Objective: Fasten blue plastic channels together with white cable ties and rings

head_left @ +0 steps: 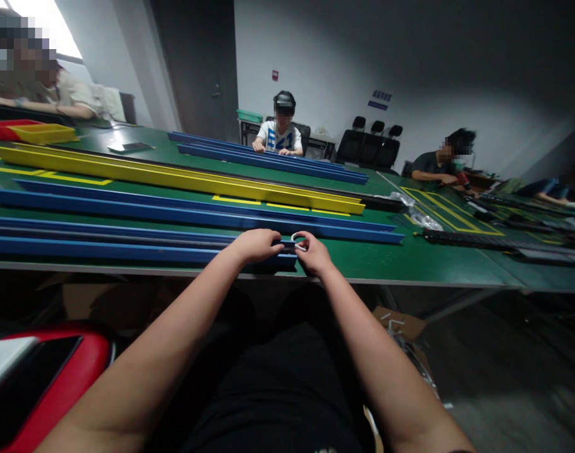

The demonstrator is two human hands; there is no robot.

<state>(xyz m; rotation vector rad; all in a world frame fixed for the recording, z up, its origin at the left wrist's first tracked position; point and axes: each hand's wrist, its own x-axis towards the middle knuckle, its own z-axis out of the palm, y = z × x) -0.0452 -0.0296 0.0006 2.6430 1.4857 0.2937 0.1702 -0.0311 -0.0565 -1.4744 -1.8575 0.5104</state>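
Observation:
The nearest blue channel (141, 246), long and trough-shaped, lies along the table's front edge, its right end between my hands. My left hand (259, 245) is closed over that end, thumb and fingers on it. Just beyond the end, my right hand (314, 254) pinches a thin white curved strip (295, 236), which loops up from between thumb and fingers. My two hands nearly meet, and the fingers hide the exact contact between strip and channel.
Behind lie another blue channel (174, 212), a long yellow channel (184, 177) and more blue channels (268, 162). Clear plastic wrapping (424, 217) and black strips (476, 239) are to the right. Co-workers sit around the green table (438, 267). A red stool (87, 362) stands lower left.

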